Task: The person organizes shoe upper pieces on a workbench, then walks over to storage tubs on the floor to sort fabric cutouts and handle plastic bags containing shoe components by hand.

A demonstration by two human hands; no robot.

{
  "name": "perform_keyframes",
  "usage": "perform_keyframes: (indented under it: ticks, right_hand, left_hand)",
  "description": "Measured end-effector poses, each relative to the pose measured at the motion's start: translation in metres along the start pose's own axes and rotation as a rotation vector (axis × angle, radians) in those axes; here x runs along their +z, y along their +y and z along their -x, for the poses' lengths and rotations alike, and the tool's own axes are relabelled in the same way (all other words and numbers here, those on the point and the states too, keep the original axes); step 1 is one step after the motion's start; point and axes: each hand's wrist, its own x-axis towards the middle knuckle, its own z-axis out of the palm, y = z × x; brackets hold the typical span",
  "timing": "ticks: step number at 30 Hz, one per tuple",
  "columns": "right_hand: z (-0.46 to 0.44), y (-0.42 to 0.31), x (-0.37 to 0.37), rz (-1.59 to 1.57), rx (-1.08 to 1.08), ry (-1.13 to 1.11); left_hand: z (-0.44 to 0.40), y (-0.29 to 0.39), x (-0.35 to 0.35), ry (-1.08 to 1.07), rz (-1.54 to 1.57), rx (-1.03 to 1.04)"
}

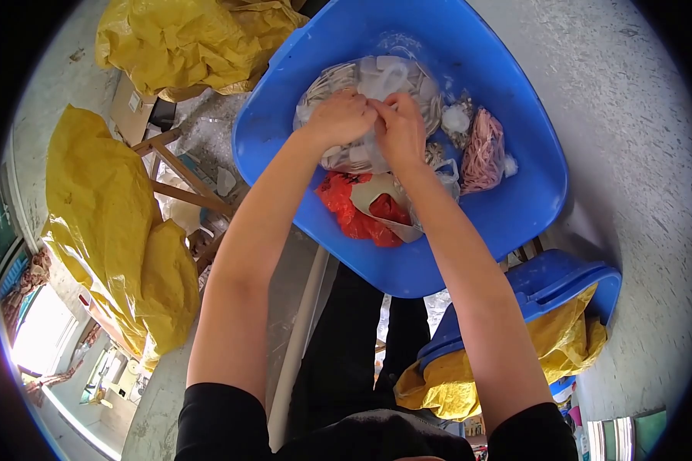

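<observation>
A large clear plastic bag (346, 157), filled with flat whitish pieces, lies inside a blue plastic tub (527, 184). My left hand (341, 117) is closed at the bag's gathered top, the fingers curled and partly hidden. Against it, my right hand (401, 132) pinches the same plastic between thumb and fingers. A loose loop of clear plastic (394, 77) stands up just beyond my fingertips. Below the hands in the tub rests a red plastic bag (344, 207). To their right are a bundle of pink strips (484, 150) in clear plastic and a small clear bag (456, 119).
Yellow sacks (115, 238) stand at left, and another yellow sack (192, 46) sits at the upper left. Wooden legs (188, 196) show between them. A second blue tub (557, 280) with a yellow sheet (454, 384) is at lower right. A grey wall (630, 131) borders the right.
</observation>
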Motion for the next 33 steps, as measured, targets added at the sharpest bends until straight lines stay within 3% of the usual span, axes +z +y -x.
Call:
perform_keyframes:
  ticks: [1,5,11,15,21,25,30,33]
  right_hand:
    - [0.0,-0.001,-0.001,0.001,0.001,0.001]
    - [0.001,-0.008,-0.008,-0.195,0.476,-0.303]
    - [-0.005,-0.012,-0.012,-0.259,0.648,-0.197]
    - [0.005,-0.014,-0.011,-0.135,0.314,-0.134]
    - [0.005,-0.019,-0.02,-0.036,0.237,-0.034]
    - [-0.009,-0.011,-0.025,-0.036,0.356,-0.322]
    - [-0.001,-0.005,-0.041,-0.044,0.367,-0.411]
    - [0.019,0.003,-0.04,-0.093,0.426,-0.387]
  left_hand:
    - [0.001,0.003,0.001,0.0,0.0,0.001]
    - [0.015,0.021,0.005,0.355,0.278,-0.27]
    - [0.01,0.03,0.007,0.364,0.389,-0.3]
    - [0.001,-0.005,0.002,-0.139,1.335,-0.984]
    - [0.011,-0.004,-0.011,-0.21,1.364,-0.731]
    - [0.024,0.008,-0.018,0.089,0.855,-0.469]
    - [0.026,-0.012,-0.02,0.201,0.592,-0.365]
    - [0.025,-0.006,-0.006,0.091,0.466,-0.359]
